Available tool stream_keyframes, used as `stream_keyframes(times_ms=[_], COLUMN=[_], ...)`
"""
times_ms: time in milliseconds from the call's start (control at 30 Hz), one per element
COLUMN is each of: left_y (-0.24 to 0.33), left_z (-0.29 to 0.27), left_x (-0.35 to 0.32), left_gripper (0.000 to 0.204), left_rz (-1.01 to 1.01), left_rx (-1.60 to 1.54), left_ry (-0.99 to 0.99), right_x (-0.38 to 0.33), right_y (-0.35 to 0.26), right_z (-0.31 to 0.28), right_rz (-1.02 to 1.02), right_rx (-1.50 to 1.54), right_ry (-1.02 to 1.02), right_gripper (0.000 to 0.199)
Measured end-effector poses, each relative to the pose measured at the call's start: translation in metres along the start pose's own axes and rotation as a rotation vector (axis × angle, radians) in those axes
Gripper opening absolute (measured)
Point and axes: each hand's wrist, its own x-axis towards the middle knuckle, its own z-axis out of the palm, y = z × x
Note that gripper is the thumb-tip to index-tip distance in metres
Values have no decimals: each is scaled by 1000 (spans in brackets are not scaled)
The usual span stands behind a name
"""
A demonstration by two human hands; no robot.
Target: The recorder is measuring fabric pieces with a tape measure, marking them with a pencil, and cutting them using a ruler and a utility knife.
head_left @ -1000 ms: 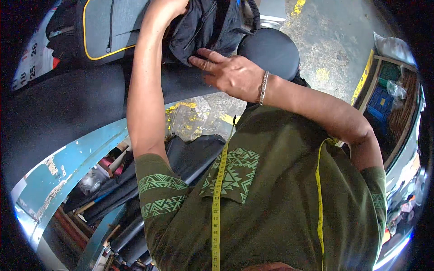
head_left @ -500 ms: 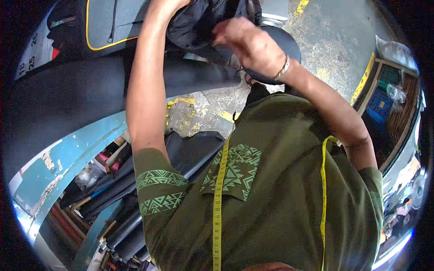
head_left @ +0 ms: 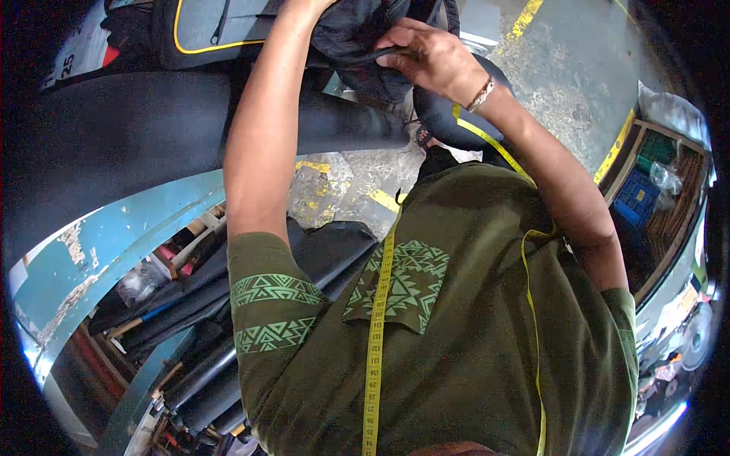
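Observation:
A bundle of black fabric (head_left: 353,38), perhaps part of a bag, lies at the top of the view. My right hand (head_left: 437,61) pinches a strip of its black edge between thumb and fingers. My left hand (head_left: 313,4) reaches to the fabric's left side at the upper border, where its fingers are cut off from view. Left of it lies a grey panel with yellow piping (head_left: 220,26) and a dark zip cord. A yellow tape measure (head_left: 376,342) hangs round my neck, and one end of it swings out by my right forearm.
Black sheet material (head_left: 144,121) covers the blue-edged table (head_left: 122,228) at left. Rolls of black material (head_left: 205,387) lie beneath it. A dark round seat (head_left: 456,114) stands beyond me. At right, a wooden shelf holds a blue crate (head_left: 637,196).
My right hand, blurred before, now grips the black edge. My left forearm has shifted slightly right with the fabric and panel. The tape's loose end has swung outward by my right forearm.

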Motion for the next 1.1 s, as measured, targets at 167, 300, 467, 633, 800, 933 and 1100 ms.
stream_keyframes(times_ms=[167, 300, 467, 633, 800, 933, 1100], left_y=[-2, -2, -11, -21, -10, 7, 5], left_z=[-1, 1, 14, 22, 30, 21, 11], left_x=[0, -9, -24, -37, -57, -66, -73], left_gripper=[27, 27, 27, 26, 18, 15, 20], left_rz=[22, 108, 94, 68, -47, -46, 25], left_rx=[-4, -20, 154, 146, -106, -151, 174], left_ry=[-1, 24, 109, 119, 120, 133, 185], right_x=[-2, -3, -8, -6, 15, 43, 25], right_y=[1, -1, 1, -8, -8, 22, 77], right_z=[0, 2, 8, 5, -16, 3, 34], right_rz=[28, 68, 70, 95, 294, 528, 417], right_rx=[59, 115, 32, 34, 409, 780, 175], right_ry=[-15, -54, -113, -151, 175, 226, 5], right_gripper=[22, 23, 27, 30, 36, 40, 37])
